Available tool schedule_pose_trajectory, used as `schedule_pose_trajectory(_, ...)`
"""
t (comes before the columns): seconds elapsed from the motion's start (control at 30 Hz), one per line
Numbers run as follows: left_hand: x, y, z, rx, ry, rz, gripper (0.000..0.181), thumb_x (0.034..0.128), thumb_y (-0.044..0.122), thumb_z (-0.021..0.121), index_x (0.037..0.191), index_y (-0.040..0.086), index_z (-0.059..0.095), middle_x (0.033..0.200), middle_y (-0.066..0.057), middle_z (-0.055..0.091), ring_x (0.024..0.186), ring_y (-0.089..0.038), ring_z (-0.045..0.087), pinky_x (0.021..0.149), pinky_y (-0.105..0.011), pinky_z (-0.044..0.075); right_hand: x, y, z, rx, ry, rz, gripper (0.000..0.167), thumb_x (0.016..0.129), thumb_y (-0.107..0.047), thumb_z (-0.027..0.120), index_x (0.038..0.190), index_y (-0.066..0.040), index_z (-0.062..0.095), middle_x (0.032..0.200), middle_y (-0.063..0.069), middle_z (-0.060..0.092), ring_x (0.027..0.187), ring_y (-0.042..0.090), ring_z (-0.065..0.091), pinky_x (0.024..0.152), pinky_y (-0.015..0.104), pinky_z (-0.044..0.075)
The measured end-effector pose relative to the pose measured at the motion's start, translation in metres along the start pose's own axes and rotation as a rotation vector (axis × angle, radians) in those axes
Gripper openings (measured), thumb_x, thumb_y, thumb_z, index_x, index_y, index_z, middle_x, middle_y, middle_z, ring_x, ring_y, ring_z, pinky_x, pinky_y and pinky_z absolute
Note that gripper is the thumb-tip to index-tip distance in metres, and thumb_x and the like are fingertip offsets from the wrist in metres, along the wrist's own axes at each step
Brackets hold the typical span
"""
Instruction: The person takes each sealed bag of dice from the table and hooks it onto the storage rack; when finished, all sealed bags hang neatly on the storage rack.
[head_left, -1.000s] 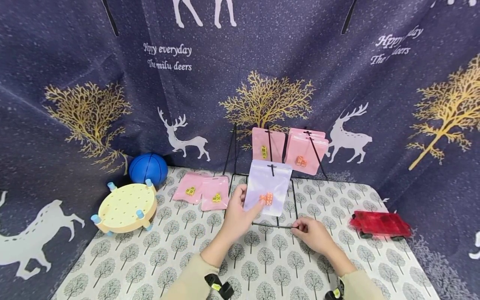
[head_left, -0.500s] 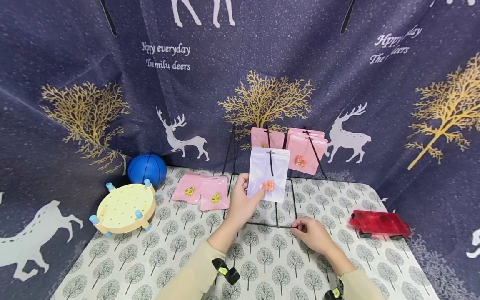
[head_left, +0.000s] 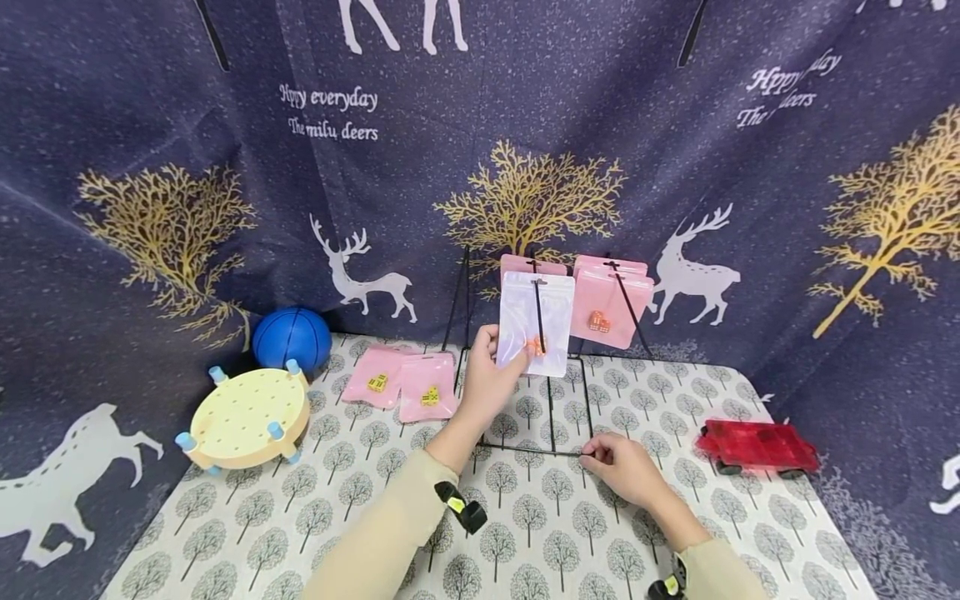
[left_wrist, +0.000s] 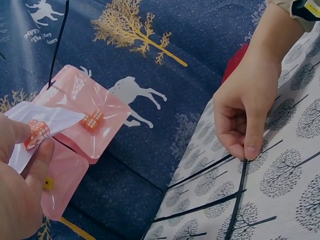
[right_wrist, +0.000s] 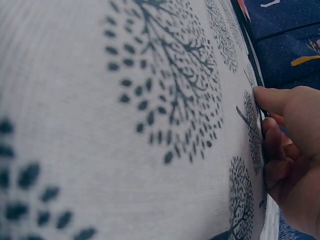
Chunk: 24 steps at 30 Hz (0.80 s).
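The left hand [head_left: 487,375] pinches the left side of a white bag [head_left: 534,321] with orange dice inside, thumb over the front. A black rod of the wire rack runs down over the bag's front from its top slot. Behind it hangs a pink bag [head_left: 517,263], mostly covered. To the right, pink bags [head_left: 611,308] with orange dice hang on another rod. The right hand [head_left: 622,468] pinches the front bar of the rack's base [head_left: 525,449] at its right corner; the left wrist view shows its thumb and curled fingers on the bar.
Two pink bags [head_left: 428,407] with yellow dice lie left of the rack. Farther left are a yellow stool-like toy [head_left: 247,417] with blue legs and a blue ball [head_left: 292,340]. A red toy car [head_left: 761,446] stands at the right.
The left hand and the white bag have moved up and back along the rod, covering most of the pink bag behind. The right hand has stayed on the base bar.
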<state>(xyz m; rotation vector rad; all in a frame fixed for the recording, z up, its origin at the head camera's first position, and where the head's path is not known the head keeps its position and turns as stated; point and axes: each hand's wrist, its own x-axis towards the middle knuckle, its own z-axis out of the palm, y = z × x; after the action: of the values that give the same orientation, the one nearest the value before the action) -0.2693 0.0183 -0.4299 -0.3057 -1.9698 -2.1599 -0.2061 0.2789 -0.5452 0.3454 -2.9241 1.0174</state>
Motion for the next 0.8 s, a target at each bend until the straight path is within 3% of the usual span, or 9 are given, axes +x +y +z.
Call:
schedule_pose_trajectory(0.27,0.020,-0.004,0.007,-0.031,0.043,-0.019,0.041,0.0926,0.012,0.078,0.124,0.004,0.053,0.106,-0.013,0.072,0.083,-0.021,0.071,0.072,-0.037,0.063,0.000,0.000,0.000,-0.006,0.010,-0.003,0.013,0.090,-0.023,0.082,0.089,-0.026,0.070,0.075,-0.013,0.056,0.065,0.006,0.050,0.064,0.027,0.044)
schedule_pose_trajectory(0.5,0.034,-0.005,0.010,-0.072,0.057,-0.032,0.039,0.0929,0.006,0.076,0.124,0.002,0.053,0.107,-0.016,0.071,0.085,-0.024,0.072,0.076,-0.043,0.063,0.000,0.000,-0.001,-0.002,0.007,-0.010,0.011,0.091,-0.023,0.082,0.089,-0.023,0.071,0.076,-0.013,0.056,0.064,0.006,0.050,0.063,0.026,0.044)
schedule_pose_trajectory(0.8,0.048,-0.010,0.016,-0.082,0.083,-0.051,0.037,0.0942,0.005,0.075,0.124,0.002,0.053,0.105,-0.017,0.071,0.088,-0.029,0.073,0.071,-0.034,0.063,0.000,-0.001,0.000,-0.006,0.004,-0.004,0.012,0.091,-0.023,0.082,0.089,-0.025,0.071,0.075,-0.013,0.056,0.064,0.006,0.050,0.063,0.027,0.044)
